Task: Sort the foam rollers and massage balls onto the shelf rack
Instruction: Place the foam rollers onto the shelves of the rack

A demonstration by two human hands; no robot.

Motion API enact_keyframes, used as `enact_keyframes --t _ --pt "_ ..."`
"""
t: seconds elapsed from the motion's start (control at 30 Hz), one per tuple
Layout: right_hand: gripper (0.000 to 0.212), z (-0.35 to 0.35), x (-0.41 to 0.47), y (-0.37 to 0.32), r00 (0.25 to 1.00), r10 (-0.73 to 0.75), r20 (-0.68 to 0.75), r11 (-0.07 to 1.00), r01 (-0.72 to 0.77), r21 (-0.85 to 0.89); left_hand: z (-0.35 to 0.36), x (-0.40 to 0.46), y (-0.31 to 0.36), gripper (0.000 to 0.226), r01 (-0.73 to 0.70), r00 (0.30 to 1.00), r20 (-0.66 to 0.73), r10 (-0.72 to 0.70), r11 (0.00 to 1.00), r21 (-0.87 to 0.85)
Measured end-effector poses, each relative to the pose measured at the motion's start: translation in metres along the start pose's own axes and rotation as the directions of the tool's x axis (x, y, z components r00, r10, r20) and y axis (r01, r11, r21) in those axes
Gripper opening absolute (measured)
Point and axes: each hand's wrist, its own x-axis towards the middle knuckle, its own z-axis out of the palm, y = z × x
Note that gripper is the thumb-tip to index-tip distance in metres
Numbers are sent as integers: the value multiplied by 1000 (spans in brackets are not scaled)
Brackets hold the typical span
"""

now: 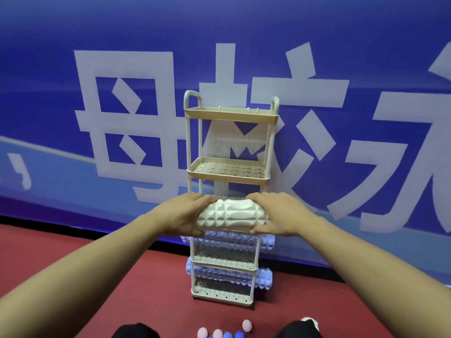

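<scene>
White ridged foam roller [233, 214] held level between both hands — left hand [185, 213] gripped round one end, right hand [280, 214] round the other, in front of the cream tiered plastic shelf rack [229, 176], two pale blue knobbly foam rollers [229, 240] laid on its lower tiers.

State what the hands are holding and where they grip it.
Both hands hold one white foam roller level in front of the rack: the left hand grips its left end, the right hand its right end.

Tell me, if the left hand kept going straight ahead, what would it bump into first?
Probably the shelf rack. The left hand grips one end of the white foam roller and points toward the rack's left post, right behind it. Depth is hard to judge here.
</scene>
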Motion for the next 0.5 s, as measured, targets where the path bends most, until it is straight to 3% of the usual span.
enact_keyframes --t 0.1,0.23,0.5 --pt "83 15 9 0 1000 15 25 1000 -15 5 13 7 -8 100 33 999 2 -33 999 -17" --pt "83 49 24 3 991 118 67 993 -117 -19 43 20 -26 79 152 988 -36 -153 988 -34" --pt "70 124 87 9 918 379 113 923 -366 -120 108 40 -72 67 307 943 136 -305 952 2"
